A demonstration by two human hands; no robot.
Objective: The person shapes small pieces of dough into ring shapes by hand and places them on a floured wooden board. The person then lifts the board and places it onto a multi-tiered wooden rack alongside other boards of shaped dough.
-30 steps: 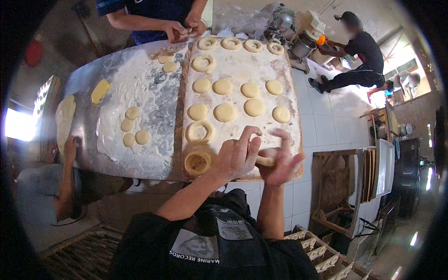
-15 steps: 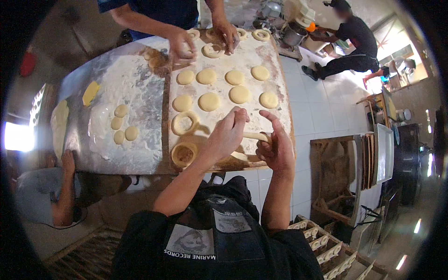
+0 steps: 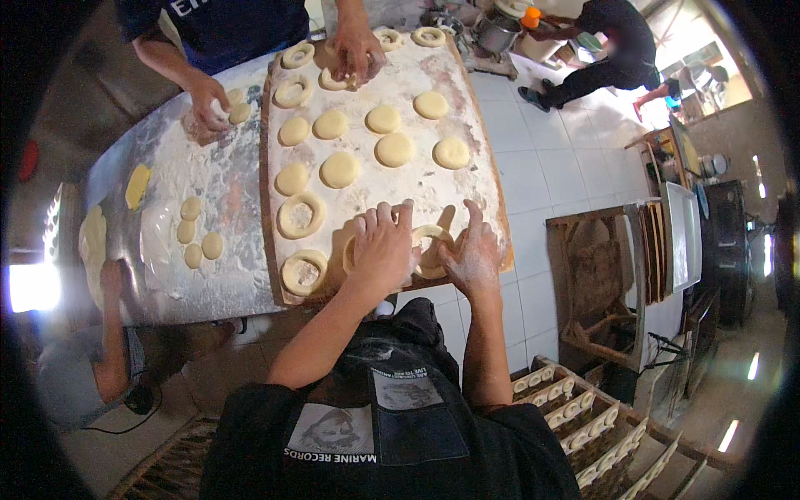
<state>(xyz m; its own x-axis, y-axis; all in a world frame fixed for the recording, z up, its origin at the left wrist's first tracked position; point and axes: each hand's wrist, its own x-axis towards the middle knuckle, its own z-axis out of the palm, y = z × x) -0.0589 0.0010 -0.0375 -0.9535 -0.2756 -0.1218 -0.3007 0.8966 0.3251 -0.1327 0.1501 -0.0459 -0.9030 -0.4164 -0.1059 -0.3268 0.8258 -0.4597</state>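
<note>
My left hand (image 3: 379, 250) is over the front of the floured board (image 3: 450, 200), fingers bent and slightly apart, partly covering a dough ring beneath it. My right hand (image 3: 471, 254) touches another dough ring (image 3: 429, 233) to its right, with thumb and fingers apart. A further ring (image 3: 304, 273) lies at the front left corner, with one (image 3: 300, 215) behind it. Round flat dough pieces (image 3: 340, 169) sit in rows across the middle, and more rings (image 3: 297, 56) lie at the back.
A co-worker's hands (image 3: 358, 54) work at the back. Another person's arm (image 3: 112, 358) reaches the metal table (image 3: 233, 296) at left, which holds dough pieces. A person in black (image 3: 612, 46) stands by pots (image 3: 492, 33). A wooden frame (image 3: 583, 300) and slotted rack (image 3: 583, 417) are at right.
The dough ring my right hand held has come down onto the board, and both hands are lowered over it. The co-worker's hands have separated, one moving left to the metal table.
</note>
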